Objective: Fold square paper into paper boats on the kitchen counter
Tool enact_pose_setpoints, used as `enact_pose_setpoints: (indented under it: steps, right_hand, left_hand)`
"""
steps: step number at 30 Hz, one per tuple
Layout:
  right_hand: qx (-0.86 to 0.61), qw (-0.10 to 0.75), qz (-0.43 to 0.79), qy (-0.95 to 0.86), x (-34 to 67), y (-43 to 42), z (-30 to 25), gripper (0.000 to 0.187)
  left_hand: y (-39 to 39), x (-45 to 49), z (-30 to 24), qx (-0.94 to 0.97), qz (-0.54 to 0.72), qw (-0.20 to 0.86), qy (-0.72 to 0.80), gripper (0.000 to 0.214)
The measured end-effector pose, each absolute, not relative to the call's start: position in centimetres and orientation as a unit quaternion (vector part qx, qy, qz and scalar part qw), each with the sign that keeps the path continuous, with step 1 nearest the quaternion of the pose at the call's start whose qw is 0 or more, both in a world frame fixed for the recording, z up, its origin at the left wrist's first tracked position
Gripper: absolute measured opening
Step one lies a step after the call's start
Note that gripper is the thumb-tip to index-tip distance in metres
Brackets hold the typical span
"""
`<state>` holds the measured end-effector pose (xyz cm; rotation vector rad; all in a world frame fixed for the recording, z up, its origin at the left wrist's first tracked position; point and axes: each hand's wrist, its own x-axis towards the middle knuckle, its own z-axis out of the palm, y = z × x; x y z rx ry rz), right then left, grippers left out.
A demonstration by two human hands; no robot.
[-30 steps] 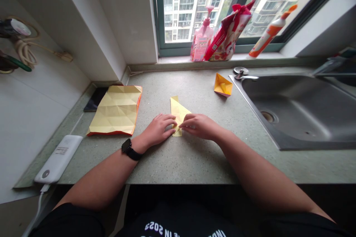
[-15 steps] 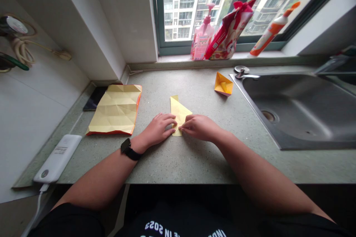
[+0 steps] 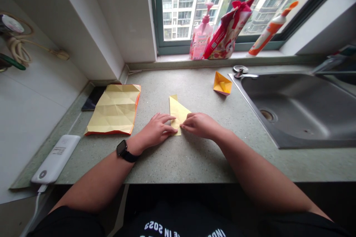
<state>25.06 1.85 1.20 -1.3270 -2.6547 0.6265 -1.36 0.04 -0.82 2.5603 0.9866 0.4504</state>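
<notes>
A small piece of folded yellow paper [image 3: 179,110] lies on the counter in front of me, with a slanted upper right edge and a narrow strip at its top left. My left hand [image 3: 157,127] rests on its left side, thumb and fingers apart, the fingertips pressing the paper flat. On the right edge, my right hand [image 3: 201,125] has its thumb and fingers closed in a pinch at the paper; its fingertips partly cover that edge. A folded orange paper shape [image 3: 222,83] stands farther back, near the sink.
Creased yellow sheets with red-orange edges [image 3: 115,109] lie at left, partly over a dark flat object [image 3: 93,99]. Nearer is a white power bank [image 3: 57,159] with a cable. A steel sink [image 3: 306,107] is at right. Bottles and a red bag [image 3: 230,31] line the windowsill.
My left thumb has slid slightly right along the lower part of the paper. My right fingertips stay at its right edge. The whole view has shifted a little.
</notes>
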Motion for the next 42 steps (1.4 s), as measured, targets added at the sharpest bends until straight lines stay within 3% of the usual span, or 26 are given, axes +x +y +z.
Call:
enact_pose_setpoints:
  steps: [10,18,33,42]
  right_hand:
    - [-0.437,0.067,0.208,-0.873,25.2,1.9,0.9,0.029]
    - [-0.409,0.104,0.203,-0.884,25.5,1.9,0.8,0.023]
    - [-0.332,0.077,0.235,-0.91,24.3,0.8,0.1,0.023]
    - [-0.376,0.061,0.253,-0.889,24.3,1.5,0.8,0.028]
  left_hand:
    - [-0.4,-2.8,0.7,0.904,0.074,0.213,0.362,0.015]
    - [-0.4,-2.9,0.7,0.902,0.078,0.224,0.36,0.015]
    - [-0.2,-3.1,0.6,0.907,0.085,0.222,0.349,0.016]
    - [-0.1,-3.2,0.2,0.906,0.1,0.224,0.345,0.015]
